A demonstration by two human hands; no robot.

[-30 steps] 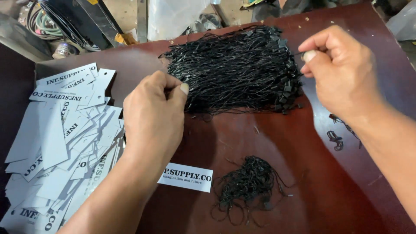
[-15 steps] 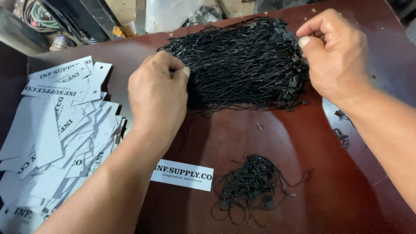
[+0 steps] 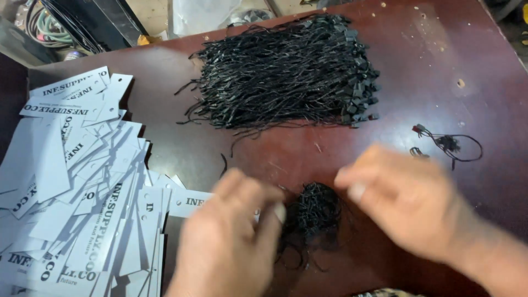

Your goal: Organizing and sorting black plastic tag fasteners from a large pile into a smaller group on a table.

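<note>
Two bare hands worked low over a dark reddish-brown wooden table point(image 3: 484, 49), both smeared by motion. The left hand point(image 3: 234, 242) had its fingers curled loosely, the thumb tip at the edge of a small tangle of black cords point(image 3: 313, 217) that lay between the hands; whether it actually pinched any strand could not be told through the blur. The right hand point(image 3: 404, 203) came in from the right with fingers bunched near the same tangle, and its grip was likewise unclear. There were two heaps of cord: that small knotted clump near the front edge, and a large bundle of black cords point(image 3: 289, 74) farther back, thin glossy strands laid roughly parallel with small square plastic ends gathered on its right side. One loose cord point(image 3: 451, 144) lay apart at the right, looped, with a small fitting. On the left spread a single wide heap of pale card tags point(image 3: 71, 187), far too many to count, flat rectangles with clipped corners, punched holes and dark printing, overlapping at all angles.
</note>
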